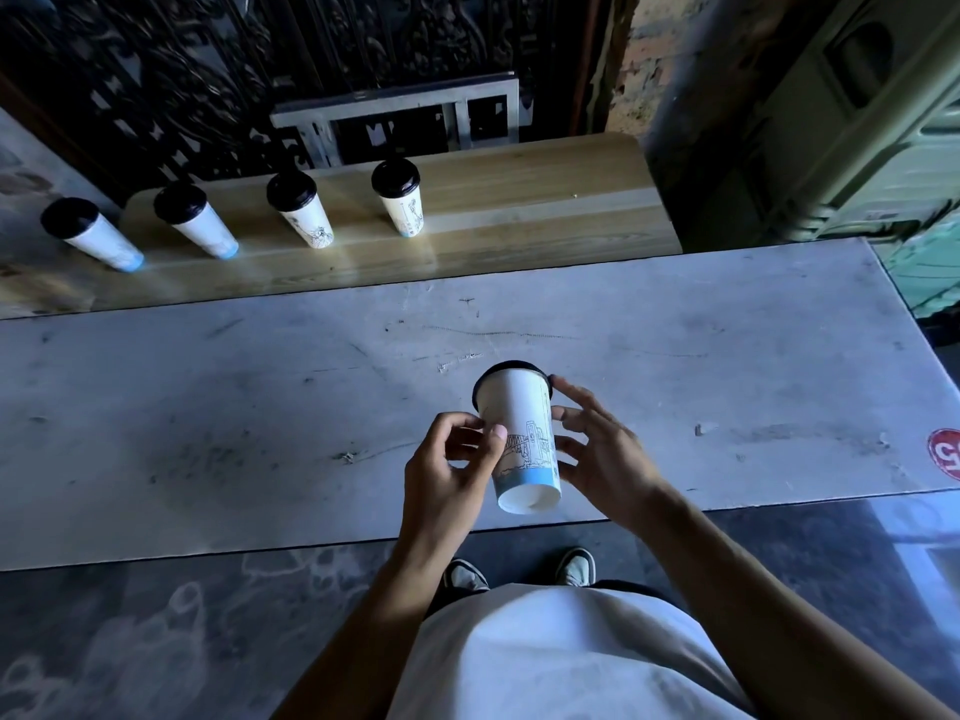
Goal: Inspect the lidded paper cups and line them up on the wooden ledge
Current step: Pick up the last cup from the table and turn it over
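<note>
- Mostly dark up top: black ornate grille (208, 70) behind the wooden ledge (519, 200) is hard to read, and the green object at far right is cut off by the frame.
- Red sticker (946, 453) on the grey table (208, 407) is cropped at the right edge; its print is unreadable.
- Held cup (519, 433): its black lid (511, 367) faces away, only the rim shows; the base faces the camera.
- Both forearms reach forward from the bottom of the frame and meet over the table's near edge.
- Left hand (449, 459): fingers curled, thumb and fingertips pinching the cup's left side.
- Right hand (597, 444): fingers spread and nearly straight, tips touching the cup's right side and lid rim.
- Cup is tilted, lid away, and sits above the table between the hands.
- Four more lidded cups stand in a row on the ledge: first cup (91, 233), second cup (195, 220), third cup (298, 210), fourth cup (397, 200).
- Whether the first cup's base sits on the ledge or just off its left end, can't tell.
</note>
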